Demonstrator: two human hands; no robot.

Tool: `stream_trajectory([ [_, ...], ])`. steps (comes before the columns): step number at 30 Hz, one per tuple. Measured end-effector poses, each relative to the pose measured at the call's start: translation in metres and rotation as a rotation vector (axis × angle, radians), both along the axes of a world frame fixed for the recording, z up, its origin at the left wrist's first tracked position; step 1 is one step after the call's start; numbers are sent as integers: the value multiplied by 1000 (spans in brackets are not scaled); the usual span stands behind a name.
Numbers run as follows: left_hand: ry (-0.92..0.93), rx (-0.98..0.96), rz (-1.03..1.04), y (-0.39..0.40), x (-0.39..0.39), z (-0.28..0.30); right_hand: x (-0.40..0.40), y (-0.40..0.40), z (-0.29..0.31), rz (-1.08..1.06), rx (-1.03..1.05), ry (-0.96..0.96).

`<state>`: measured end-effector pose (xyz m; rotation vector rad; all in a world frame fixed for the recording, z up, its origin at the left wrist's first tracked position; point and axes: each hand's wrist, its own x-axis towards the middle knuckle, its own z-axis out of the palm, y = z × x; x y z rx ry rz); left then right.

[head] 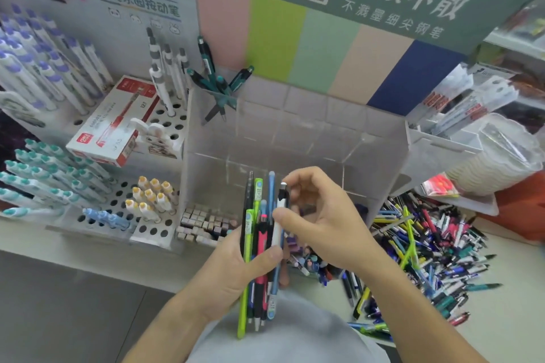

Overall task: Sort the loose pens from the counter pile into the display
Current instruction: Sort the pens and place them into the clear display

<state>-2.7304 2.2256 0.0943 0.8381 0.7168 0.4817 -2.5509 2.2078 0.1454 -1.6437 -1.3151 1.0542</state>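
Observation:
My left hand (236, 268) grips a bundle of pens (259, 247) held upright: lime green, black, pink and light blue ones. My right hand (321, 221) pinches a white pen with a black clip (280, 209) at the right side of that bundle. Both hands hover in front of the clear acrylic display (295, 132) with its grid of compartments. A few teal pens (218, 79) stand in its back left compartment. The loose pile of pens (427, 250) lies on the counter to the right.
White peg racks (159, 127) on the left hold purple-capped, teal-capped and yellow-capped pens. A red and white pen box (112, 124) lies on the rack. Small erasers (203, 224) fill a tray by the display. Packaged pens (460, 103) and a plastic bag sit at the right.

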Motion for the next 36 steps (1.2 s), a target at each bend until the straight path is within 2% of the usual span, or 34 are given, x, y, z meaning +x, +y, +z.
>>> stream_trajectory([
  [3, -46, -97, 24, -6, 4, -1, 12, -8, -1, -80, -59, 216],
  [6, -36, -159, 55, -12, 5, -5, 22, -15, 7, -219, 17, 321],
  [12, -55, -169, 124, -16, 13, -4, 34, 6, 47, -507, 593, 276],
  [15, -35, -189, 177, -14, 15, -2, 32, 43, 58, -470, 841, 226],
  [18, 8, -170, 175, -12, 15, 2, 24, 82, 62, -369, 892, 107],
  [21, 18, -146, 184, -12, 12, 5, 16, 111, 60, -319, 798, -97],
  [25, -28, -163, 224, -11, 11, 8, 15, 126, 50, -231, 513, -458],
  [27, -77, -185, 232, -12, 12, 10, 17, 122, 43, -203, 399, -546],
  [29, -100, -208, 234, -13, 13, 9, 16, 110, 43, -265, 431, -569],
  [32, -103, -178, 196, -14, 12, 4, 7, 66, 47, -291, 691, -554],
  [33, -115, -167, 176, -14, 11, 3, 4, 46, 45, -217, 640, -509],
  [34, -122, -159, 154, -14, 11, 3, 2, 26, 41, -117, 474, -446],
  [36, -153, -166, 121, -14, 9, 1, 1, -7, 24, 67, -2, -317],
])
